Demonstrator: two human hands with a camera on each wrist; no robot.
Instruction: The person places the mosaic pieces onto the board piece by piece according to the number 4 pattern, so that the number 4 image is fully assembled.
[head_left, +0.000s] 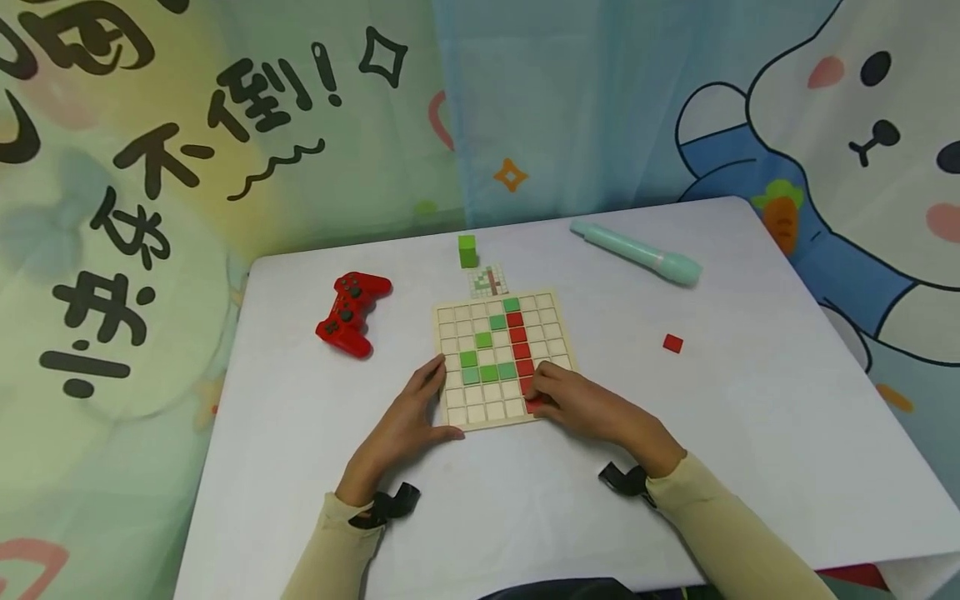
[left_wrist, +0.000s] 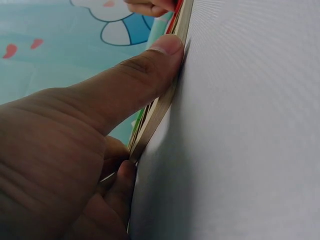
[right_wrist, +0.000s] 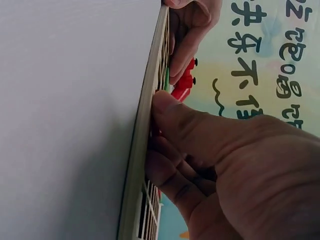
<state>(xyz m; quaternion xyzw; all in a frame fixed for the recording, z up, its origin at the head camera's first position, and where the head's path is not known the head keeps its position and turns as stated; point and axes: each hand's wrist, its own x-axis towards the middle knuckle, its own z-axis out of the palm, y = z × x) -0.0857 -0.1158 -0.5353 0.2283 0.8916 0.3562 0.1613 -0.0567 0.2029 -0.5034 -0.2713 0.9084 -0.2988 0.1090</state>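
A wooden grid board [head_left: 495,409] lies on the white table, with red tiles [head_left: 521,351] in a column and green tiles [head_left: 489,373] in an angled pattern. My left hand [head_left: 406,421] rests around the board's near left corner, thumb along the near edge and fingers at the left side. In the left wrist view the thumb [left_wrist: 145,75] lies straight against the board's edge. At the column's near end, my right hand [head_left: 581,404] pinches a red tile [head_left: 534,406] between thumb and fingers; the fingers mostly cover it. The right thumb [right_wrist: 172,107] is right at the board's rim.
Beyond the board are a small patterned card [head_left: 487,282] and a green block [head_left: 467,251]. A red game controller [head_left: 352,313] lies to the left. On the right lie a loose red tile [head_left: 672,343] and, farther back, a mint-green tube-shaped object [head_left: 637,253]. Printed curtains hang behind the table.
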